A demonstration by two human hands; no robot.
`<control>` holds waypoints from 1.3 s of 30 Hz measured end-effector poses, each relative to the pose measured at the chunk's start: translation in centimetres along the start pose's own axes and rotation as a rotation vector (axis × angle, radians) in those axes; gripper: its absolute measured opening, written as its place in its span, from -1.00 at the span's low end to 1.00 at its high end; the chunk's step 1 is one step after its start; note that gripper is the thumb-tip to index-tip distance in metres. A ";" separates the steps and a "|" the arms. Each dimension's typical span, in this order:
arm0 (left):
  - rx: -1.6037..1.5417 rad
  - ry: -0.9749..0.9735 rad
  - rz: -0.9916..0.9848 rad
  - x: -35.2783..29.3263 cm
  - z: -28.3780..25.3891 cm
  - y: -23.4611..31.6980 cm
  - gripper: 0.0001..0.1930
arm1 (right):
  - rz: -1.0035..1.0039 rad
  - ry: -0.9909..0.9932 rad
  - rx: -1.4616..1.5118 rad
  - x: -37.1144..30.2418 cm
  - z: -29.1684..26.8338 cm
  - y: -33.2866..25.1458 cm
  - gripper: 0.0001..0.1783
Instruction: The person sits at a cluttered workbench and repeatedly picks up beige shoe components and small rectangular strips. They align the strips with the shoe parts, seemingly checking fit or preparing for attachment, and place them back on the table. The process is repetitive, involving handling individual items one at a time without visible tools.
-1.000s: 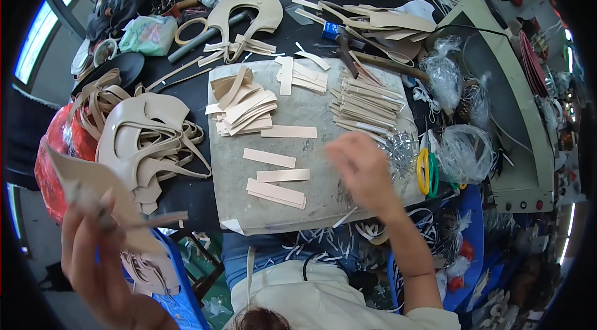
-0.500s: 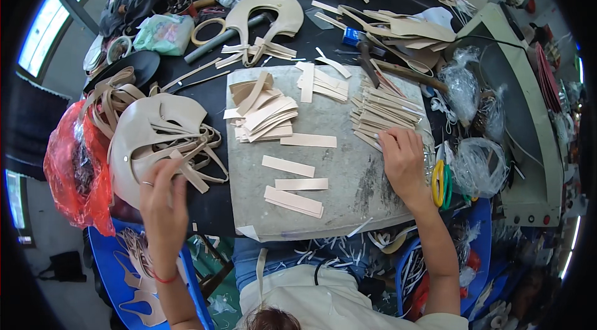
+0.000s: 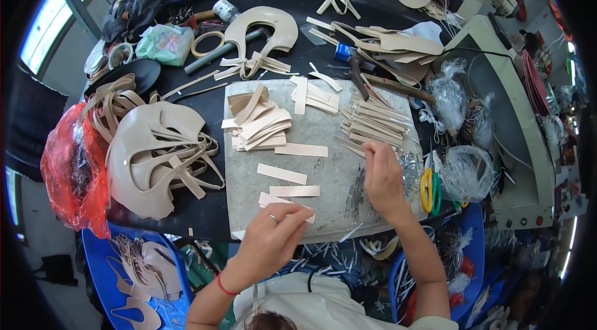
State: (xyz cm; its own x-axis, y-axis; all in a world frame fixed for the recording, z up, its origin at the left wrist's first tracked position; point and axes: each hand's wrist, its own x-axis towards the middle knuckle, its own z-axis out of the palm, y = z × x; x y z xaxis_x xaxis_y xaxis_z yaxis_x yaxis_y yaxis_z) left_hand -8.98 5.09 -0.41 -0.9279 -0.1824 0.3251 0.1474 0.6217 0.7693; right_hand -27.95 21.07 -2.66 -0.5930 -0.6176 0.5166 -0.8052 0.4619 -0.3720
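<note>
Short beige leather strips lie in a loose column on the grey work slab (image 3: 336,187). My left hand (image 3: 267,237) reaches over the nearest strip (image 3: 268,199), its fingers together at the strip's right end and covering the middle. Thumb and fingers of my right hand (image 3: 382,174) are pinched at the near edge of a fanned stack of narrow strips (image 3: 376,121), on the end of a slim strip (image 3: 349,146). Further up the slab sit a heap of wider strips (image 3: 264,128) and a smaller pile (image 3: 320,97).
Shaped leather pieces (image 3: 155,149) with straps lie left, beside a red plastic bag (image 3: 78,174). A hammer (image 3: 398,83) rests behind the slab. Yellow-handled scissors (image 3: 426,188) and clear bags (image 3: 469,174) are at the right. Blue bins (image 3: 177,261) flank my lap.
My left hand has moved right, from the leather pieces to the nearest strip on the slab. My right hand has shifted slightly down and left, its fingers now pinched at a slim strip.
</note>
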 end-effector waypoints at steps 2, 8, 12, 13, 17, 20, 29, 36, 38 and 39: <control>-0.102 -0.003 -0.049 0.1 0.8 0.3 -0.75 | -0.046 -0.017 0.155 -0.2 -0.6 -2.6 -0.79; -0.996 0.142 -0.555 0.1 2.0 0.1 -0.78 | -0.205 -0.036 0.418 -1.9 -1.3 -8.0 -0.67; -1.024 0.147 -0.593 0.2 1.5 0.0 -0.79 | -0.141 -0.010 0.470 -1.9 -1.1 -8.8 -0.70; -1.031 0.149 -0.600 0.2 1.4 0.0 -0.80 | -0.120 -0.013 0.473 -1.8 -1.1 -9.0 -0.71; -0.997 0.210 -0.570 0.1 1.5 0.0 -0.84 | -0.103 -0.056 0.483 -1.6 -1.2 -9.3 -0.73; -0.801 0.287 -0.468 0.1 1.8 0.2 -0.91 | -0.197 -0.086 0.402 -1.1 -1.4 -9.0 -0.73; -0.226 0.226 -0.258 0.2 0.6 1.1 -0.93 | -0.307 -0.228 0.354 -0.4 -2.1 -8.8 -0.74; -0.604 0.368 -0.448 -1.0 2.9 0.8 -0.90 | 0.011 -0.117 0.599 -3.0 0.1 -9.5 -0.73; -0.554 0.331 -0.467 -1.1 2.7 0.6 -0.90 | -0.033 -0.131 0.589 -2.9 0.1 -9.0 -0.73; -0.479 0.290 -0.449 -0.9 2.3 0.6 -0.90 | -0.089 -0.149 0.561 -2.6 0.0 -8.6 -0.74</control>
State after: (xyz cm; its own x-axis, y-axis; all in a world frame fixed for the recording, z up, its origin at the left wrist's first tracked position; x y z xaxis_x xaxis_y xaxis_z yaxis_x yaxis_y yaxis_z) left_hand -8.85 7.36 -1.48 -0.8159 -0.5782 0.0022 -0.0316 0.0485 0.9983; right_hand -19.45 18.71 -0.78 -0.4851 -0.7400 0.4659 -0.7097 0.0219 -0.7042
